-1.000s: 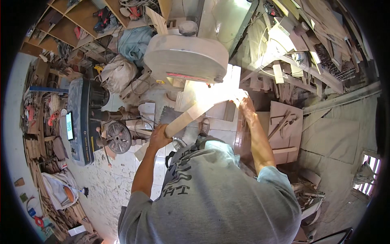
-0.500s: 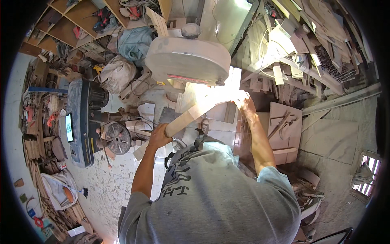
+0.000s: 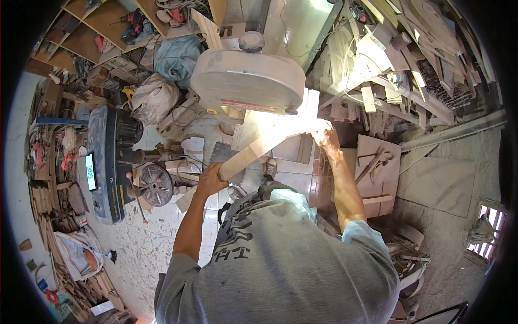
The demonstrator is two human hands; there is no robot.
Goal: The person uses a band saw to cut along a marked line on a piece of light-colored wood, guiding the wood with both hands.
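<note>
A pale wooden board (image 3: 243,159) slants up and to the right, its far part lost in bright glare under the rounded grey housing of a band saw (image 3: 248,83). My left hand (image 3: 212,180) is wrapped round the board's near end. Around the glare's right edge, my right hand (image 3: 323,134) is closed with its fingers pressed against the wood's far part. The glare hides the blade and the exact contact of the right fingertips.
A drill press (image 3: 108,162) stands at the left. Stacked timber (image 3: 377,59) leans at the far right. Shelves with power tools (image 3: 132,27) are at the far left. A pale panel with tools on it (image 3: 379,167) lies right of my right forearm.
The view has shifted very slightly. Both hands keep their hold, and any movement of the board is too small to make out.
</note>
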